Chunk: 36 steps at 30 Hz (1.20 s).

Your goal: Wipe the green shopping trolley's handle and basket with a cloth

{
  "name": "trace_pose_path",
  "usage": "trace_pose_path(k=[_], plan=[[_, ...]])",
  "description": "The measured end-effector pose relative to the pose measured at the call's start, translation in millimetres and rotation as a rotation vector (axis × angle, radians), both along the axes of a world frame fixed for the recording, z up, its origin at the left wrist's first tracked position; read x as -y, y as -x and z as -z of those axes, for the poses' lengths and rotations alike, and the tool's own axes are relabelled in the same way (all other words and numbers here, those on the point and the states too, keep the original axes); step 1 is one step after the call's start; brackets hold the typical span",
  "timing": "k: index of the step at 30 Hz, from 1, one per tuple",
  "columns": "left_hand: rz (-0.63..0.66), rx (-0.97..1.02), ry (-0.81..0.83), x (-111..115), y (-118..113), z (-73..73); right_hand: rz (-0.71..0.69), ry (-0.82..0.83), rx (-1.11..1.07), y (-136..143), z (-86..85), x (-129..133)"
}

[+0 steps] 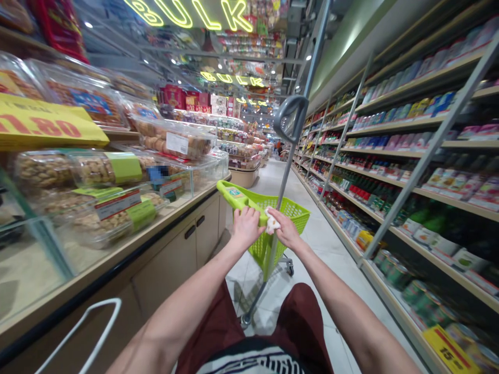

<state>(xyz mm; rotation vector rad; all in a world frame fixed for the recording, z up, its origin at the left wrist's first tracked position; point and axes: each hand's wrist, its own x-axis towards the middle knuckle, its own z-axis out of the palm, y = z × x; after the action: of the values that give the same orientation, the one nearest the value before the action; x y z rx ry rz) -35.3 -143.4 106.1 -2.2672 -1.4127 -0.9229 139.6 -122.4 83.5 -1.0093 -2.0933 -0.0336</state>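
The left hand [247, 227] and the right hand [286, 229] are bare, as are both forearms [343, 293]. The trousers [302, 317] are dark maroon; the top [253, 362], nearest, shows black and white stripes.

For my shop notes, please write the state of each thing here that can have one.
Left hand: closed over the handle
Right hand: touching the white wad
White wad: crumpled
Trolley: standing upright
Signs: lit
Cabinet doors: shut
Snack boxes: closed

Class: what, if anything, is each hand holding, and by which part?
Left hand: the green cart handle, toward its right end. Right hand: a crumpled white wad, by its right side.
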Motion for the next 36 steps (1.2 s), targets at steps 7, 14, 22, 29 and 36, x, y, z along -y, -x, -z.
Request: trace_pose_path(k=[7,14,22,29,36], plan=[[0.067,0.031,0.092,-10,9,-6.5,0.234,0.16,-0.125,-38,-17.6,18],[-0.022,-0.021,0.111,-15,-1,3.1,0.375,0.135,-0.098,-15,-40.2,42],[-0.057,-0.04,0.09,-11,6,1.1,0.494,-0.016,0.157,2,-37.6,58],[-0.028,-0.041,0.083,-8,8,8.0,0.599,-0.085,0.066,-10,-26.8,55],[0.054,-0.063,0.058,1,5,7.6,0.459,-0.179,0.065,23,-14.9,50]])
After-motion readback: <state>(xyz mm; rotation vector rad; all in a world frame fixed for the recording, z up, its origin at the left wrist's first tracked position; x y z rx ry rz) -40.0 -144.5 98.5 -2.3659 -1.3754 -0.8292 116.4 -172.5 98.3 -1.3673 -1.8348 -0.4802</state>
